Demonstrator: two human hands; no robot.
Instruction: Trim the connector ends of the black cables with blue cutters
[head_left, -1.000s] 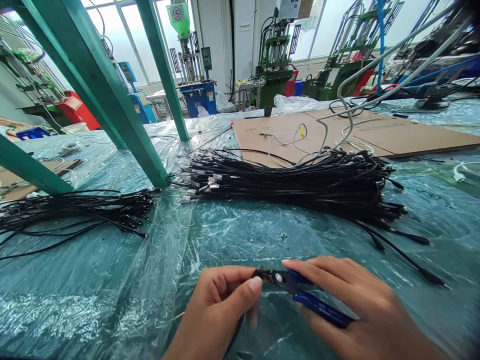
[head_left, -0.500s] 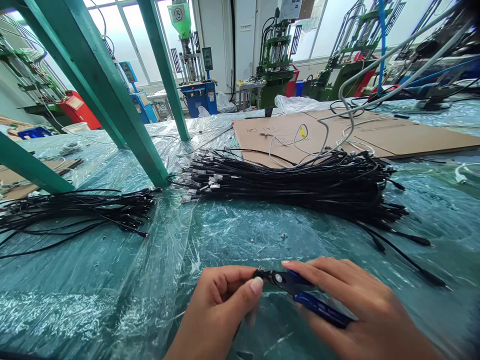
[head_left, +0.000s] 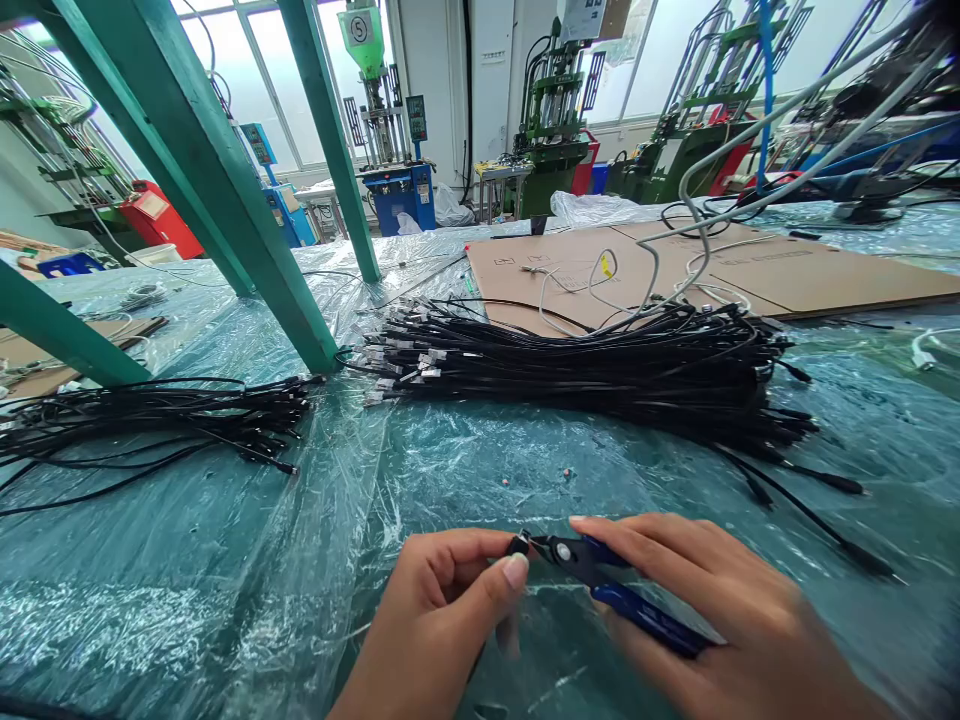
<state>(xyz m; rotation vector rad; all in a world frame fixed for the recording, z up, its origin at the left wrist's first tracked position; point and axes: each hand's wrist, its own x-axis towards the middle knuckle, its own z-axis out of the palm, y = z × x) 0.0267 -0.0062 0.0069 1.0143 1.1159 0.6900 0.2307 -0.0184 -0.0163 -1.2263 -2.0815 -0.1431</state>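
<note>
Between thumb and forefinger, my left hand pinches a black cable end with a small metal tip showing. The rest of that cable is mostly hidden behind the hand. My right hand is wrapped around blue-handled flush cutters, whose dark jaws point left. The jaw tips are right beside the metal tip of the connector; whether they touch it I cannot tell. Beyond both hands lies a large bundle of black cables, with silvery plugs at its left end and black connectors at its right.
A smaller pile of black cables lies at left. Green metal posts rise from the plastic-covered table. Flat cardboard with loose grey cables lies behind the large bundle. Green machines stand in the background.
The cutters have shifted slightly right, and their tips have drawn back a little from the cable end. The connector's metal tip shows more clearly now. The left hand has barely moved.
</note>
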